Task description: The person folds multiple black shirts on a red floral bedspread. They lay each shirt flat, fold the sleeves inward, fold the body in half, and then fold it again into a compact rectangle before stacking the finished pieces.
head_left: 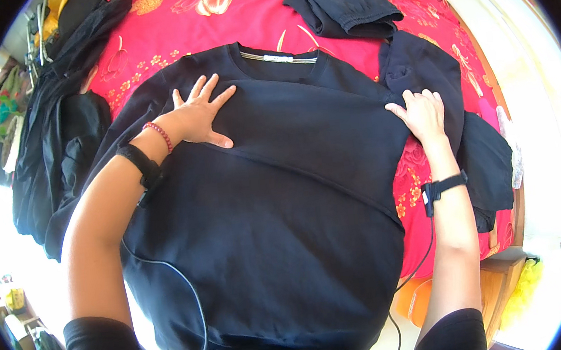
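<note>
A black crew-neck sweatshirt lies spread out before me, its collar at the far side and its lower edge close to my body. A long crease crosses its front on a slant. My left hand rests flat on the upper left of the chest, fingers spread and thumb pointing right. At the right edge near the armpit, my right hand has its fingers curled and closed on the fabric. The right sleeve extends beyond that hand, over the bedding.
Beneath the sweatshirt is a red floral bedspread. A folded dark garment lies at the far right, and another dark garment hangs near the bed's right edge. Black clothes hang at the left. Cables trail from both wrist straps.
</note>
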Motion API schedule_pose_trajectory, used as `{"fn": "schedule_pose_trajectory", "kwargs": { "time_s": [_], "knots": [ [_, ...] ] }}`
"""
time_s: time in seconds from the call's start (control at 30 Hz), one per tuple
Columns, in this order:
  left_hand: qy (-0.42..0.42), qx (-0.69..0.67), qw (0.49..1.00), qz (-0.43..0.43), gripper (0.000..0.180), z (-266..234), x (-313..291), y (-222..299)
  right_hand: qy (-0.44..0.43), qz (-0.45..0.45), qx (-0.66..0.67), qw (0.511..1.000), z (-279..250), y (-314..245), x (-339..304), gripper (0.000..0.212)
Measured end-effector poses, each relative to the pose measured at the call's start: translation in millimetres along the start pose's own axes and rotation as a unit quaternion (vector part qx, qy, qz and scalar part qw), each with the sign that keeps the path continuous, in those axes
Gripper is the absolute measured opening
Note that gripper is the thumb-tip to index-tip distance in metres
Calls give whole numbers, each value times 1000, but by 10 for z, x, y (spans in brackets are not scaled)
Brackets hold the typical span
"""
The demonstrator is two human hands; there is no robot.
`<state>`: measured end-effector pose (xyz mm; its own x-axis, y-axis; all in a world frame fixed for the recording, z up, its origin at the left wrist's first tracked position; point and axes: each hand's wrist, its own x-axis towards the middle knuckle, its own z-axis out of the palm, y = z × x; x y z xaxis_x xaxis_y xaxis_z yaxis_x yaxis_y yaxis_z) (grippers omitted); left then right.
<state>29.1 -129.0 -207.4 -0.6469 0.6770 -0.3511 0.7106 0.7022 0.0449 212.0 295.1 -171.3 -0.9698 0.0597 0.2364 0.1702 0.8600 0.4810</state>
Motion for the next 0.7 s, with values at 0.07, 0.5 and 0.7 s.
{"fn": "schedule_pose_trajectory", "kwargs": {
  "time_s": [0.07,0.5,0.7],
  "knots": [
    [27,-35,999,7,121,-20,-61,-72,71,7,0,997,-111,-92,-178,40],
    [163,132,974,80,49,108,-462,-748,-95,-11,135,986,-398,-735,-1857,71],
    [150,316,932,98,41,249,-709,-628,-200,24,139,970,-423,-623,-1928,70]
  ]
}}
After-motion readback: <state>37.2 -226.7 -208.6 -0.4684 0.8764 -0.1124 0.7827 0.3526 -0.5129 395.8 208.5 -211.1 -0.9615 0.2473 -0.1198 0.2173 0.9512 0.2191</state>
